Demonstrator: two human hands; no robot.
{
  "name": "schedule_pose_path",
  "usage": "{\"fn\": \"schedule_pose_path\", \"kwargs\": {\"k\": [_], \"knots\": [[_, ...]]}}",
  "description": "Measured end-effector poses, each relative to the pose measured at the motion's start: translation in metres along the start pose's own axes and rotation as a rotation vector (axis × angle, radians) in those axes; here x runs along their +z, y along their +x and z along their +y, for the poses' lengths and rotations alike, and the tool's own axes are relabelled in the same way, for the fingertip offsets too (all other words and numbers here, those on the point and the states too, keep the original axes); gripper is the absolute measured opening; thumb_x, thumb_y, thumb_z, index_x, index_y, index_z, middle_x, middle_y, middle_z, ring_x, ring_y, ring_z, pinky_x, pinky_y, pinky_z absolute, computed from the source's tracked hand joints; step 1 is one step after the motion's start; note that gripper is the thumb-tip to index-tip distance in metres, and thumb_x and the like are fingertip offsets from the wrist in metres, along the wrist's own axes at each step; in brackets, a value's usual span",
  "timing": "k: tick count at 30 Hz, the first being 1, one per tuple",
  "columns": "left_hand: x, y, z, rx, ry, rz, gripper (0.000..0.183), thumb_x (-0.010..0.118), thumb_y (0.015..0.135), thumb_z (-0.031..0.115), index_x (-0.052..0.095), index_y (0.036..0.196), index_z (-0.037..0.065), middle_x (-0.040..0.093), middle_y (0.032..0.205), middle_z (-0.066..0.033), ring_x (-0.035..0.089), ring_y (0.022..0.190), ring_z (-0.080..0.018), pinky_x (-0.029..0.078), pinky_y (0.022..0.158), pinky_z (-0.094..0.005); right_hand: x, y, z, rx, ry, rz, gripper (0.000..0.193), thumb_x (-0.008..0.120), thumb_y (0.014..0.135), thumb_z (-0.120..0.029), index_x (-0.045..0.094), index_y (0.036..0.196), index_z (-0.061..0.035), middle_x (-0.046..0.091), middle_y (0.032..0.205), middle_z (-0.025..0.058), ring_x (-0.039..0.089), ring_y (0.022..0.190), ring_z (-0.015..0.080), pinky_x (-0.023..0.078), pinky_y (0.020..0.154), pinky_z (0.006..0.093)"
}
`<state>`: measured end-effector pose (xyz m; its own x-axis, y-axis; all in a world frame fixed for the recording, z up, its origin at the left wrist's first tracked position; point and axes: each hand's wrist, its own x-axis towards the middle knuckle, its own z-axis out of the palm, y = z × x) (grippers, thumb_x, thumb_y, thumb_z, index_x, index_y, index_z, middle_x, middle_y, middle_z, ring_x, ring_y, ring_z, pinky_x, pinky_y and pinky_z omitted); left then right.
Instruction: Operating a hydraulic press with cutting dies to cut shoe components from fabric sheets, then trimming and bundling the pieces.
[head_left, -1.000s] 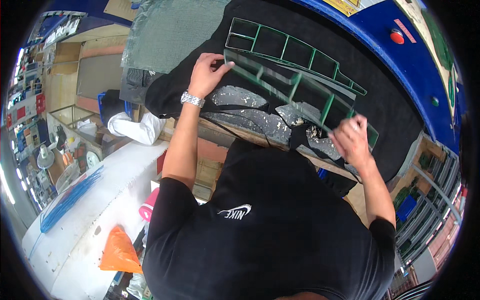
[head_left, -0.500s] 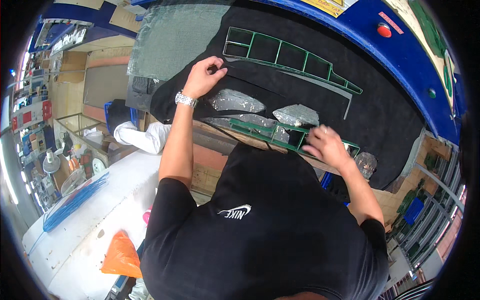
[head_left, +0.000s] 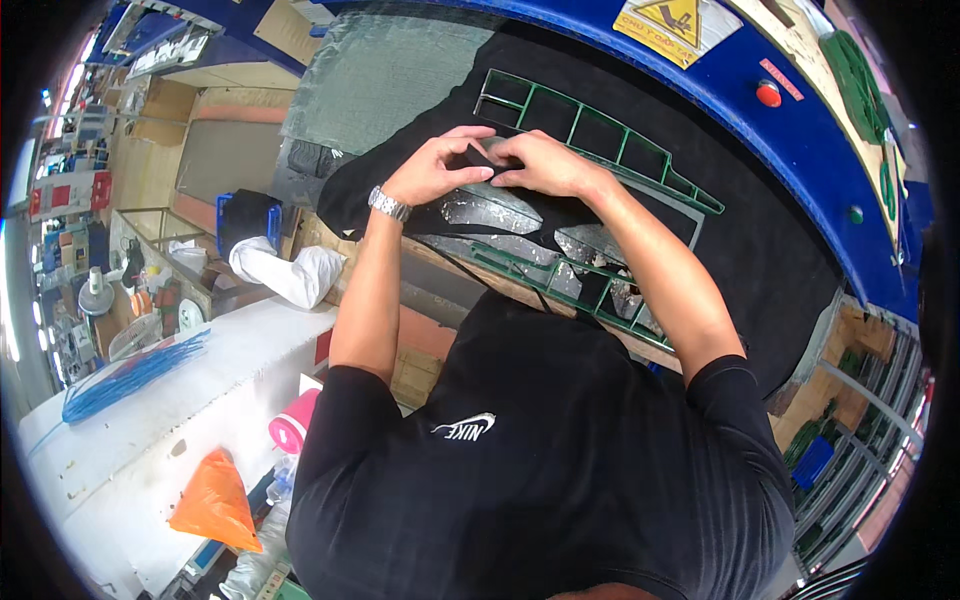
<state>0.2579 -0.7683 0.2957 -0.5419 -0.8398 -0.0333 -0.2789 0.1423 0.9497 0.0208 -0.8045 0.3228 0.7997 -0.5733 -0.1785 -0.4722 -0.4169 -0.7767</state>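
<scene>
My left hand (head_left: 435,175), with a metal watch on its wrist, and my right hand (head_left: 540,163) are close together over the work surface. Fingers of both pinch a small piece of black fabric (head_left: 477,157) between them. Under and around them spreads a large black fabric sheet (head_left: 770,270). Scuffed grey board (head_left: 492,210) shows through cut-out gaps in it. Just beyond my right hand lies a green metal cutting die (head_left: 621,148) split into several cells. A similar green die (head_left: 500,262) lies along the near edge, partly behind my right forearm.
A blue machine beam (head_left: 800,150) with a red button (head_left: 768,94) runs along the far right. Grey mesh-like sheet (head_left: 370,85) lies far left. On the left, a white table (head_left: 200,390) bears blue strands (head_left: 135,378) and an orange bag (head_left: 217,505).
My right hand has left the near die and come up and left to meet my left hand. My left hand has shifted slightly right and nearer. Both now grip the fabric piece.
</scene>
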Motion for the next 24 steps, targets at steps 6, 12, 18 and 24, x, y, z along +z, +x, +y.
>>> {"fn": "schedule_pose_path", "kwargs": {"k": [6,12,18,24], "knots": [[0.063,-0.023,0.045,0.123,-0.71,0.228,0.081,0.086,0.078,0.006,0.04,0.145,0.002,0.057,0.136,-0.0101,0.057,0.121,-0.0198,0.051,0.099,-0.0344,-0.051,-0.026,-0.099,-0.243,0.035,0.205,0.02,0.077,0.085,-0.016,0.07,0.081,0.0014,0.062,0.072,0.021,0.065,0.064,0.0283,0.048,0.062,0.0393],[0.113,-0.033,0.053,0.051,-0.524,0.335,0.033,0.078,0.09,0.017,0.069,0.114,-0.003,0.074,0.106,-0.0052,0.065,0.098,-0.011,0.053,0.09,-0.0297,-0.083,0.01,-0.145,-0.244,0.072,0.475,0.036,0.076,0.088,-0.026,0.07,0.117,-0.0048,0.071,0.085,0.0169,0.072,0.078,0.0297,0.057,0.076,0.0344],[0.063,-0.124,0.006,-0.223,-0.542,0.307,0.036,0.075,0.092,0.011,0.065,0.123,-0.004,0.07,0.115,-0.0029,0.061,0.103,-0.0092,0.051,0.094,-0.0286,-0.121,0.06,-0.137,0.11,-0.049,0.577,0.037,0.077,0.09,-0.027,0.066,0.069,0.0018,0.059,0.057,0.0025,0.051,0.054,0.0059,0.041,0.05,0.0269],[0.025,-0.212,-0.028,-0.431,-0.558,0.529,0.04,0.077,0.088,0.005,0.064,0.126,-0.002,0.07,0.114,-0.0003,0.062,0.101,-0.0074,0.051,0.092,-0.0261,-0.104,0.138,-0.053,0.221,0.06,0.552,0.04,0.08,0.088,-0.03,0.067,0.069,0.0032,0.059,0.056,0.0042,0.052,0.051,0.0109,0.042,0.049,0.0312]]}}
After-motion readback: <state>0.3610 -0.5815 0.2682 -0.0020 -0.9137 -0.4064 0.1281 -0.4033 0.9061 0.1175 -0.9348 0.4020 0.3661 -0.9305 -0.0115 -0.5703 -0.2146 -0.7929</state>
